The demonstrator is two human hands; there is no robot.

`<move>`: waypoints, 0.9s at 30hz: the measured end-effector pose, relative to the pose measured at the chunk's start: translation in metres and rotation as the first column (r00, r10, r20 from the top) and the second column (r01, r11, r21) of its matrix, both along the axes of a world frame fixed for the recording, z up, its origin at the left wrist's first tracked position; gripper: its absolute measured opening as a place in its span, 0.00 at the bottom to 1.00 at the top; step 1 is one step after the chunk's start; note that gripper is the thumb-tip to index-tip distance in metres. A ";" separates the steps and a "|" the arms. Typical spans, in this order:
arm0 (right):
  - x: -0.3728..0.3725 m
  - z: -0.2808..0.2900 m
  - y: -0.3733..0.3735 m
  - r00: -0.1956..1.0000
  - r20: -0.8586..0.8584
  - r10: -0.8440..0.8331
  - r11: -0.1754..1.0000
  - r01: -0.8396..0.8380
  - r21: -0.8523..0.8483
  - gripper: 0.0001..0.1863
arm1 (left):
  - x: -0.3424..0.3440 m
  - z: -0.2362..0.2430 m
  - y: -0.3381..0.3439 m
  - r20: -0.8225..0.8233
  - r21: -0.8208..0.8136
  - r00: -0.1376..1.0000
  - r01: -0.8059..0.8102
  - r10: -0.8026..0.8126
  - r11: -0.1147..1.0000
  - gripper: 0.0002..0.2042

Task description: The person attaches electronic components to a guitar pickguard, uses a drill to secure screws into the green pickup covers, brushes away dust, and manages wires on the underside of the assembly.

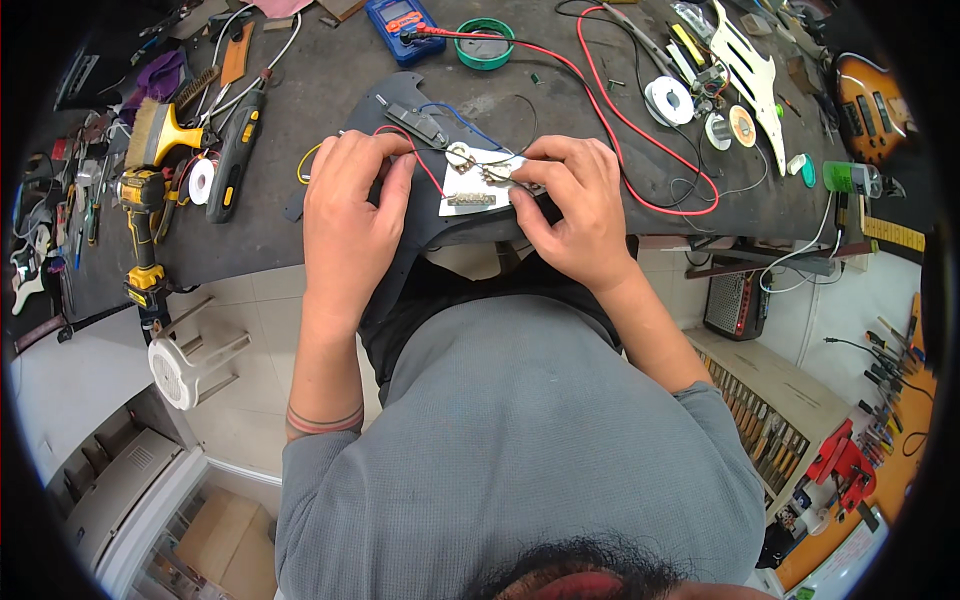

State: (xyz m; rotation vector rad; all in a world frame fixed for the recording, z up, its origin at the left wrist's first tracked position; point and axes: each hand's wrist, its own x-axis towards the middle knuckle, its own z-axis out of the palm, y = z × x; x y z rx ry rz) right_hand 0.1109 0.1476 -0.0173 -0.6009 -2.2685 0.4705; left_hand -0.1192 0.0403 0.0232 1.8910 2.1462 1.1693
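Observation:
A dark guitar body [435, 228] lies at the table's near edge. On it rests a white plate [456, 184] carrying round metal control pots [462, 156] and a small metal part [472, 200]. A dark pickup [418, 124] with red, blue and black wires lies just beyond. My right hand [577, 200] has thumb and fingers closed at the plate's right edge, by the pots. On the left of the pickup, my left hand [352, 190] is curled over the body, thumb toward the red wire [430, 172]; what its fingertips hold is hidden.
A blue multimeter [402, 28] with red leads and a green round dish [484, 46] stand beyond. At left are a brush [160, 132], a yellow drill [142, 200] and a black-yellow tool [236, 155]. Wire spools [668, 101] and a cream pickguard [748, 70] lie right.

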 end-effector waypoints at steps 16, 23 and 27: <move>-0.011 0.005 -0.026 0.999 0.024 -0.029 0.999 0.029 -0.020 0.12 | 0.003 -0.005 -0.006 -0.022 -0.019 1.000 0.020 -0.020 1.000 0.08; -0.011 0.007 -0.019 0.997 0.035 -0.069 0.997 0.070 -0.038 0.14 | 0.005 -0.005 -0.007 0.009 -0.019 1.000 0.022 -0.022 1.000 0.12; -0.011 0.014 -0.016 0.995 0.102 -0.012 1.000 0.014 -0.019 0.13 | 0.004 -0.006 -0.007 0.012 -0.011 1.000 0.029 -0.029 1.000 0.12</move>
